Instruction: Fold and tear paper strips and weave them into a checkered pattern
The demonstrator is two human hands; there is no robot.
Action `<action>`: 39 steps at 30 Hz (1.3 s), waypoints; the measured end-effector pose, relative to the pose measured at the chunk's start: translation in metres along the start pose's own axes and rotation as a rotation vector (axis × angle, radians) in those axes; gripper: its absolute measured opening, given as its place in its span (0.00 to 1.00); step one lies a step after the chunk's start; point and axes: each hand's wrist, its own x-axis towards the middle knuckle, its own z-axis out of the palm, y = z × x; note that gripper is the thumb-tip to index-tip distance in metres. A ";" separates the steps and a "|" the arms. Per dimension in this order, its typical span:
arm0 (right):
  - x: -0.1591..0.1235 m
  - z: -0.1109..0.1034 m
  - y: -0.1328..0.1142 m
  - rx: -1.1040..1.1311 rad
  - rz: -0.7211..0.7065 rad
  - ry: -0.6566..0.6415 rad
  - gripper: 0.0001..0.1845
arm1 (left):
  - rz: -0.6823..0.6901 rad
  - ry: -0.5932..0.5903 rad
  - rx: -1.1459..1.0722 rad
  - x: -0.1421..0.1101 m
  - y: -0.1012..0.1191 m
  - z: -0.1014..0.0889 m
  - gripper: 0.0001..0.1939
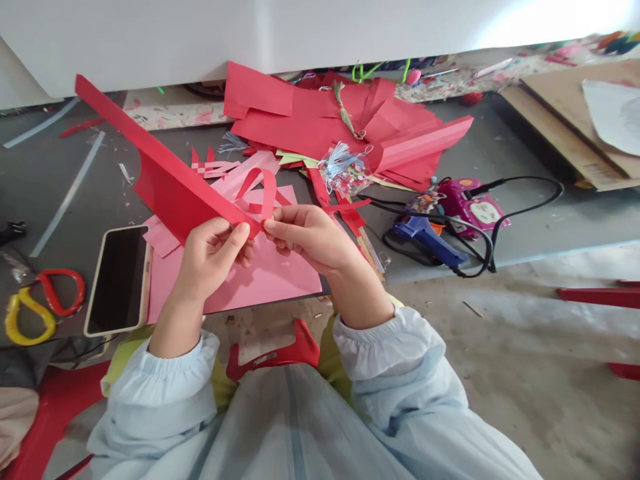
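Observation:
My left hand is closed on the near end of a folded sheet of red paper, which slants up to the far left. Pinched between the thumb and finger of my right hand is a looped strip of red paper, its end close against the corner of the folded sheet. Whether strip and sheet are joined there I cannot tell. Both hands are above sheets of pink paper at the table's front edge. Some pink woven strips lie just behind.
Piled red paper covers the back, with tassels on it. At right are a blue glue gun, a purple device, black cables and cardboard. A phone and scissors lie at left.

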 end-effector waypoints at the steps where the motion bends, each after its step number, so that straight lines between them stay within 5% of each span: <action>1: 0.000 0.000 0.000 -0.001 -0.001 0.001 0.22 | 0.005 0.000 0.002 0.000 0.000 0.000 0.12; 14: 0.000 -0.012 -0.005 -0.016 0.010 0.102 0.24 | -0.058 0.036 -0.028 0.002 -0.001 -0.003 0.14; 28: -0.006 -0.028 -0.022 -0.009 -0.320 0.363 0.14 | -0.108 -0.174 -0.121 0.001 -0.002 -0.002 0.21; 39: -0.014 -0.034 -0.033 -0.175 -0.481 0.443 0.16 | -0.127 -0.305 0.152 -0.001 -0.005 0.001 0.14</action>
